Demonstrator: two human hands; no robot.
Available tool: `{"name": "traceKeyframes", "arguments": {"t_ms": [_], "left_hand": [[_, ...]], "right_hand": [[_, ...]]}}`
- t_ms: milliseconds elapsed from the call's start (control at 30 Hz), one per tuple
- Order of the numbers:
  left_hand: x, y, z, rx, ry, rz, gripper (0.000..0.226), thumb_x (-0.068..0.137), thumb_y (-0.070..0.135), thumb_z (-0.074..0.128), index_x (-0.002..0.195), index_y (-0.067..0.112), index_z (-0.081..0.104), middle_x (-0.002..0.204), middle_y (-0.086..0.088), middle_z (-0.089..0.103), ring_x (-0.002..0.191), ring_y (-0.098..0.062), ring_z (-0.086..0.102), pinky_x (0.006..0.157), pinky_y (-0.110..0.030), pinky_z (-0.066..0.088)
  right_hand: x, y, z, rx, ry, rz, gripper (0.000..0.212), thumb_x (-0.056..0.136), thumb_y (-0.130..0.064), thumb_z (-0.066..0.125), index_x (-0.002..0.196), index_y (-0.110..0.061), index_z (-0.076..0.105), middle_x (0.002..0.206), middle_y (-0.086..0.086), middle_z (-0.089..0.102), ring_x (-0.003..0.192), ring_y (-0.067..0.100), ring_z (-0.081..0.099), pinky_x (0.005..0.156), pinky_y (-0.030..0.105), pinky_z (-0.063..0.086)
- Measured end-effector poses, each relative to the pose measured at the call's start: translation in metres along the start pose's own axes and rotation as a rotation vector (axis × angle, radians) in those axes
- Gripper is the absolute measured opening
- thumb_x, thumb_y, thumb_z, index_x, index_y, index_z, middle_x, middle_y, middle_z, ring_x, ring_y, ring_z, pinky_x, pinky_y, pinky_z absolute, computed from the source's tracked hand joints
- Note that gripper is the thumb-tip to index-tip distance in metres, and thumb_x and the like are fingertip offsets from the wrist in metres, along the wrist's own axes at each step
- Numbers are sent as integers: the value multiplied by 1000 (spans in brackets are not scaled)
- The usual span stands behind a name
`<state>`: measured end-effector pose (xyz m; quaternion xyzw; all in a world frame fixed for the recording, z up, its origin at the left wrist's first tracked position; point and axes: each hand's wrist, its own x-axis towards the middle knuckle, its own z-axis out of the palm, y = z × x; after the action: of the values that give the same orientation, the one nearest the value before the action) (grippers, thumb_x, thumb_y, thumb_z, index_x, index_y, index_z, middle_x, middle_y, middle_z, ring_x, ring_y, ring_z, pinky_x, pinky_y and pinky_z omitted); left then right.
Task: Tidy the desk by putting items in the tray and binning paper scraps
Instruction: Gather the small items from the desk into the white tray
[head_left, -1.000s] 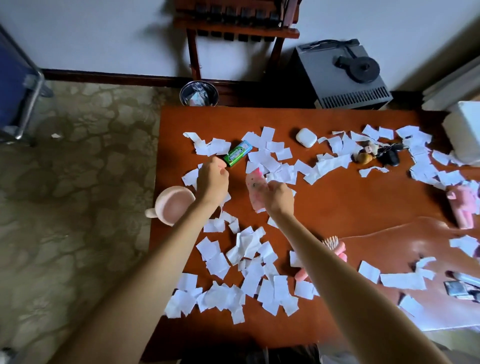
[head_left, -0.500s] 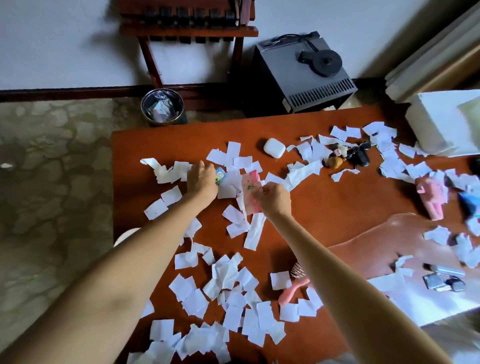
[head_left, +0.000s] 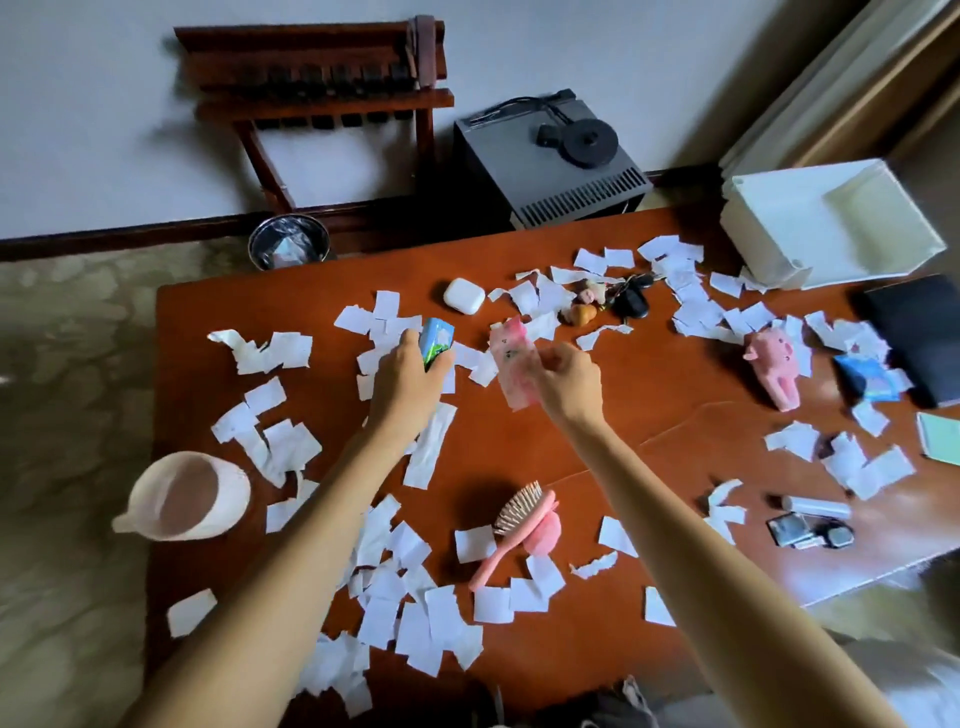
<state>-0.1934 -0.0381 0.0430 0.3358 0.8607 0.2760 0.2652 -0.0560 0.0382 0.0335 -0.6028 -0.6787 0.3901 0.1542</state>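
Note:
My left hand (head_left: 410, 379) is closed around a small green and blue gum pack (head_left: 435, 342), lifted slightly over the desk's middle. My right hand (head_left: 563, 384) grips a flat pink packet (head_left: 511, 361) held just above the wood. White paper scraps (head_left: 415, 613) lie scattered over most of the brown desk (head_left: 519, 457). The white tray (head_left: 826, 223) stands at the far right corner. A metal bin (head_left: 289, 242) with a plastic liner sits on the floor beyond the desk's far left edge.
On the desk lie a white earbud case (head_left: 464, 295), keys with small charms (head_left: 613, 301), a pink pig toy (head_left: 774, 364), a pink hairbrush (head_left: 519, 530), a black notebook (head_left: 919, 332) and small silver items (head_left: 810, 525). A pink cup (head_left: 187, 496) overhangs the left edge.
My left hand closed on the gum pack and lifted it off the desk. My right hand kept the pink packet and shifted right. My head turned right, bringing the tray into view.

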Motion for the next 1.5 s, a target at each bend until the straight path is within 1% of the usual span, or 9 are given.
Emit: {"name": "traceKeyframes", "arguments": {"t_ms": [233,367,567,733,867,933,1100,1300,1500], "left_hand": [[-45,110,98,-119,-40,28,37,93,31,52,119,5,50,111,-15,63,92,-27,67,67,-32,55],[-66,184,156,-95,-44,7,30,93,26,52,112,4,53,108,-16,63,87,-26,62,55,-25,43],[-75,268,215,-154,-68,-15,24,93,21,52,113,6,53,106,-14,61,75,-19,56,53,-21,44],[-55,299,236,-126,-51,7,28,90,22,56,110,2,57,109,-18,64,93,-30,62,72,-36,52],[-29,322,247,-135,-55,35,30,91,21,54,115,2,56,113,-17,64,99,-30,62,76,-36,52],[-17,334,255,-138,-60,45,30,91,20,53,114,1,56,115,-18,63,101,-31,62,80,-38,53],[12,363,276,-143,-79,39,30,93,20,50,117,2,54,119,-17,61,104,-29,60,77,-34,50],[56,392,302,-197,-23,-65,30,95,18,49,121,4,51,121,-14,60,104,-23,60,53,-16,39],[99,404,327,-263,91,-282,33,95,22,47,123,4,47,123,-16,58,108,-29,58,82,-34,48]], "right_hand": [[34,78,-115,73,-32,-88,36,91,-32,54,110,-1,58,107,12,68,88,25,67,65,32,56],[61,125,-188,-24,-86,-118,32,96,-29,47,112,-3,58,103,12,70,79,22,66,55,19,52],[90,165,-266,-39,-112,-81,29,94,-21,49,117,-3,50,111,16,65,88,25,64,73,36,54],[126,179,-295,2,-129,-58,26,92,-17,50,115,-3,52,108,20,66,91,38,66,72,45,54],[159,185,-313,59,-16,26,16,88,-9,51,97,-1,61,93,19,69,74,30,64,59,33,49],[174,188,-324,58,30,52,19,90,-14,53,95,1,64,85,15,66,65,22,57,54,22,45],[226,195,-344,112,108,98,33,91,-30,56,93,1,67,79,10,65,64,23,57,53,29,43],[297,200,-345,95,48,76,37,95,-34,50,101,0,65,95,15,70,84,26,67,65,33,53],[352,202,-327,55,-158,70,35,94,-30,51,119,-5,52,118,16,64,101,28,65,79,33,55]]}}
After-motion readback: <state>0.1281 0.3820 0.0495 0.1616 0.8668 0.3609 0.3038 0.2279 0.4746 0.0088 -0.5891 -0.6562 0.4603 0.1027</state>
